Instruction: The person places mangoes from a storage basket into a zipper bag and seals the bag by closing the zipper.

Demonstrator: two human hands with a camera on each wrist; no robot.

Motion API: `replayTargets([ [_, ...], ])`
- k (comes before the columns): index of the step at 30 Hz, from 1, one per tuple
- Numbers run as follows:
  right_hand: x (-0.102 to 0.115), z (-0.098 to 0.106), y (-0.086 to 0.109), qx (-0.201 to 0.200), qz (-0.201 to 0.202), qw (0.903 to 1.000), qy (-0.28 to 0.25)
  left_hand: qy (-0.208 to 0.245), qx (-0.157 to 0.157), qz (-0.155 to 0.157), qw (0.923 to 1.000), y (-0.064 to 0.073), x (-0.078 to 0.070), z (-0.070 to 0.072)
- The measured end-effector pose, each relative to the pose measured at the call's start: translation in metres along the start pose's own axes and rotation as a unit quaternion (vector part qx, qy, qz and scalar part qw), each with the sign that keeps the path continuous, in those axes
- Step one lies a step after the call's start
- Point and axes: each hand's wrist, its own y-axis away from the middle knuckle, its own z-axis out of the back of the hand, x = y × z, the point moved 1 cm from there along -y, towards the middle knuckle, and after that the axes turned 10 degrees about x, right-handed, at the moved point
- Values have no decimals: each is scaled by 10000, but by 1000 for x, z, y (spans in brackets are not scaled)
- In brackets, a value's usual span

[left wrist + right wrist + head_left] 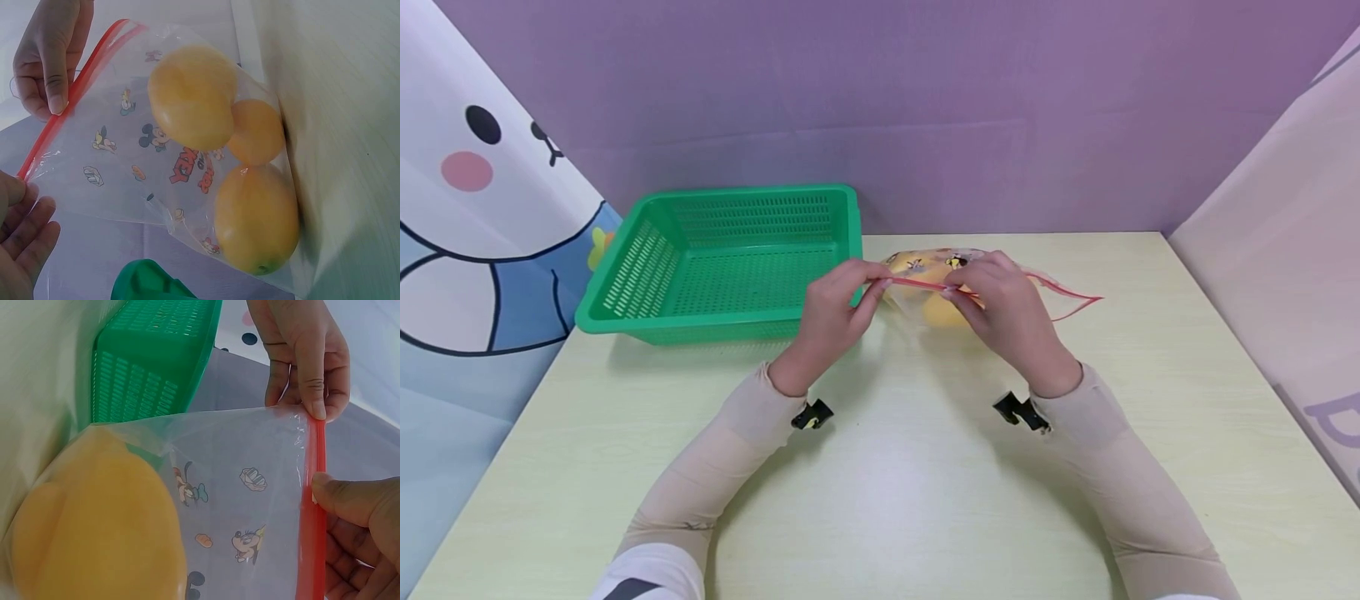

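Note:
A clear zip bag (pixel 119 169) with a red zip strip (pixel 317 550) and cartoon prints stands upright on the table. Inside it are two large yellow fruits (pixel 256 219), mango-like in shape, and a smaller round orange one (pixel 256 131). At the bag's left top corner, my left hand (pixel 837 304) pinches the strip between thumb and fingers. My right hand (pixel 1007 308) pinches the strip further right, thumb pressed on the near side. Between the hands the strip runs straight; right of my right hand its two red edges gape apart in a loop.
A green perforated basket (pixel 718 328) stands at the back left, close beside my left hand. Behind the pale table (pixel 895 492) hangs a purple cloth backdrop (pixel 940 117). Printed cloth panels line both sides.

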Motion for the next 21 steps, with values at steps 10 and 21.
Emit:
replayTargets([
  [10,-2,2,2,40,-133,9999,-77,-2,-25,-20,10000,0,1,-1],
  [21,-6,2,4,45,-148,9998,-119,-21,-37,-17,10000,0,1,-1],
])
